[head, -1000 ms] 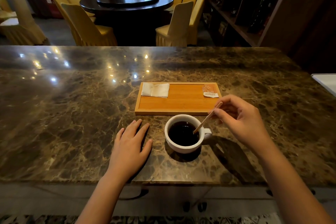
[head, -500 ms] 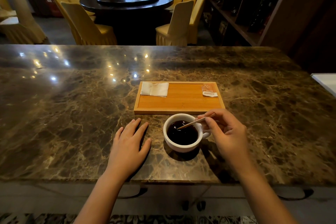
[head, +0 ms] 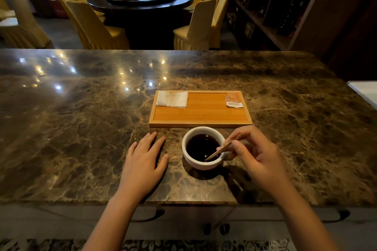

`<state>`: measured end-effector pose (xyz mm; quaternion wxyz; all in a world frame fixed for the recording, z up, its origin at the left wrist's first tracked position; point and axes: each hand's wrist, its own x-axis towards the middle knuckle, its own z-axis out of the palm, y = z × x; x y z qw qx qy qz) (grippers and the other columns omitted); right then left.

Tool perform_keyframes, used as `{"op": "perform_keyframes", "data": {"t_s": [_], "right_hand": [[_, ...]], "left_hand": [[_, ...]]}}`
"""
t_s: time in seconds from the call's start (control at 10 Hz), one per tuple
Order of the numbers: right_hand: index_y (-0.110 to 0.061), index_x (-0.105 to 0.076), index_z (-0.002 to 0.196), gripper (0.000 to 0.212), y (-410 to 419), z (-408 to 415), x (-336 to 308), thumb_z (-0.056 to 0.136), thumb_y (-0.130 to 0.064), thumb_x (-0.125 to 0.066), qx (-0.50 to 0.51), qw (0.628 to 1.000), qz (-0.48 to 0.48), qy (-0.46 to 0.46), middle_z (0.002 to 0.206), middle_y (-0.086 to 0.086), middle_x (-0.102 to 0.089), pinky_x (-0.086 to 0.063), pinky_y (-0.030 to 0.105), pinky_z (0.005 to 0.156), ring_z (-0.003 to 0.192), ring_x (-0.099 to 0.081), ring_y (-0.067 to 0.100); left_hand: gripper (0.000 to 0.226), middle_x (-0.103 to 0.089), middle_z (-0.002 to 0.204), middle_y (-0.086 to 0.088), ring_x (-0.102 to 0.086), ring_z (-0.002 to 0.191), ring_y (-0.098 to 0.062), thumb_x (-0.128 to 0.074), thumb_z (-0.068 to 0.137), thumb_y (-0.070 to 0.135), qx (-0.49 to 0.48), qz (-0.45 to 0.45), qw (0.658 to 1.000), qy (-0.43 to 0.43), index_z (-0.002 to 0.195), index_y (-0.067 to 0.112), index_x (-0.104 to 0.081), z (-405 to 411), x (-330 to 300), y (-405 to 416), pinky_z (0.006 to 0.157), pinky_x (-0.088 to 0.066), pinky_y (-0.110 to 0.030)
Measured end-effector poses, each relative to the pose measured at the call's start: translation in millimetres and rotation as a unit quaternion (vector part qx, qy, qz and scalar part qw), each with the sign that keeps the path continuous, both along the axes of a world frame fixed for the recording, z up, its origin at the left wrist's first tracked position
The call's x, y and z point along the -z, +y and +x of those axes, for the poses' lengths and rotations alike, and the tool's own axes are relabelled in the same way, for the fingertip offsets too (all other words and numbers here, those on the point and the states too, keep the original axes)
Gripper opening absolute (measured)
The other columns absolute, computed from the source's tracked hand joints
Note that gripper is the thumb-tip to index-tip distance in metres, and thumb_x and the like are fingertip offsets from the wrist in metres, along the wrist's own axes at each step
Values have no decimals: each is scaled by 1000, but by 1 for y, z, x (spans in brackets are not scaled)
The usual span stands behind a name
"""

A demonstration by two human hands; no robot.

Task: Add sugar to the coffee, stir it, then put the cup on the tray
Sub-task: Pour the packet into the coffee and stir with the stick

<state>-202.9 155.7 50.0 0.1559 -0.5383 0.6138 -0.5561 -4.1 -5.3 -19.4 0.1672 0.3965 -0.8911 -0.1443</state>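
Compared with the frame 0.5 s earlier, the stir stick (head: 221, 148) has swung: its lower tip now sits at the near right edge of the coffee, not the centre. The right hand (head: 258, 154) pinches the stick between thumb and fingers, just right of the cup (head: 202, 146). The left hand (head: 143, 162) remains flat on the desk (head: 81, 128), fingers released, left of the cup. Just behind the cup lies the tray (head: 201, 113), carrying 1 napkin (head: 172, 99) and 1 torn sugar packet (head: 233, 100). The cup stands on the desk.

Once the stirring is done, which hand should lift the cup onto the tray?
Probably the left hand: it rests flat and empty beside the cup, while the right hand holds the stir stick.
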Motion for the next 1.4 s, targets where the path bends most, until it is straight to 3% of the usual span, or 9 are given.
{"op": "perform_keyframes", "data": {"t_s": [0.2,0.6,0.8,0.9,1.1,1.2,1.3,1.4], "right_hand": [[-20,-59,94,9,-14,13,8,89,-19,-52,-2,998,-36,-44,89,-6,-68,-58,23,66,86,-71,12],[-22,-54,96,15,-19,-4,12,91,-7,-51,99,994,-42,22,89,-2,-67,-57,22,63,81,-68,8],[-18,-54,94,14,-1,-8,7,90,-5,-52,92,995,-15,33,84,0,-66,-53,13,61,77,-67,4],[-17,-55,92,16,1,-2,4,89,-2,-53,67,998,-9,12,82,0,-66,-55,16,60,75,-68,6],[-20,-57,91,6,-15,16,10,88,-19,-52,28,994,-42,-93,87,-2,-67,-56,21,62,82,-71,14],[-15,-58,92,7,-22,17,16,90,-10,-53,54,993,-53,-96,84,-5,-69,-56,21,64,84,-71,12],[-20,-57,93,16,-23,11,19,91,-5,-52,97,993,-55,-46,85,-10,-69,-56,23,64,81,-69,10],[-19,-56,95,13,-17,4,18,91,-8,-52,111,993,-44,19,87,0,-68,-57,30,61,80,-67,14]], "left_hand": [[52,-28,151,-2,-18,140,-15,-42,90,41,0,0,1000,-3,139,28,-29,0,1,-1,116,-11,-42],[52,-28,151,-2,-18,140,-15,-43,90,40,3,2,1000,2,138,28,-30,0,0,0,116,-12,-43],[52,-28,151,-3,-18,140,-15,-43,90,40,3,0,1000,0,139,27,-30,0,-1,0,116,-11,-43],[52,-29,151,-3,-18,140,-15,-43,90,41,3,-1,1000,0,138,27,-30,0,-1,0,116,-12,-43],[52,-29,151,-3,-19,140,-15,-43,90,41,2,-2,1000,-1,138,27,-30,0,0,-1,116,-12,-43],[52,-29,151,-3,-19,140,-15,-42,90,41,3,-1,1000,-2,138,27,-30,0,1,-1,116,-12,-43],[52,-29,151,-3,-19,140,-15,-42,90,42,2,-1,1000,-1,138,28,-30,0,1,-1,115,-12,-43],[52,-29,151,-2,-19,140,-15,-42,90,42,2,-2,1000,0,138,28,-30,0,2,-1,115,-12,-43]]}}
